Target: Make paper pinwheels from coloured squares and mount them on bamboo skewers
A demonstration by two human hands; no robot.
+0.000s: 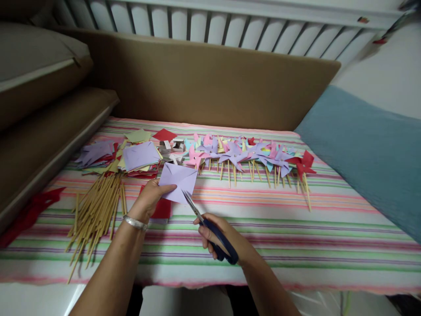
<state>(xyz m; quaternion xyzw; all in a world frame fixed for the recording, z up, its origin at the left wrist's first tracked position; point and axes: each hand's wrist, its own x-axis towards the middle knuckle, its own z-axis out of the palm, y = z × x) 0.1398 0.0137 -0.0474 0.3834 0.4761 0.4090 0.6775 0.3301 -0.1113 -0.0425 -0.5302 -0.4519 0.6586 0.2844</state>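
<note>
Between thumb and fingers, my left hand (pixel 151 196) grips a lavender paper square (pixel 176 176), with a silver bangle on that wrist. Slits or creases run inward from the square's corners. My right hand (pixel 219 235) is wrapped round the dark blue handles of a pair of scissors (pixel 194 207). Their blade tips lie at the square's lower edge, pointing toward its middle; how far the blades are apart is hard to see. Beneath my left hand, red paper (pixel 162 209) lies on the striped cloth.
Finished paper pinwheels (pixel 233 153) on sticks lie in a row at the back. Left are a bundle of wooden sticks (pixel 95 210), a stack of paper squares (pixel 141 157), cut papers (pixel 95 153) and small open boxes (pixel 177 145). A brown board (pixel 210 83) stands behind; cushions (pixel 49 114) flank the left.
</note>
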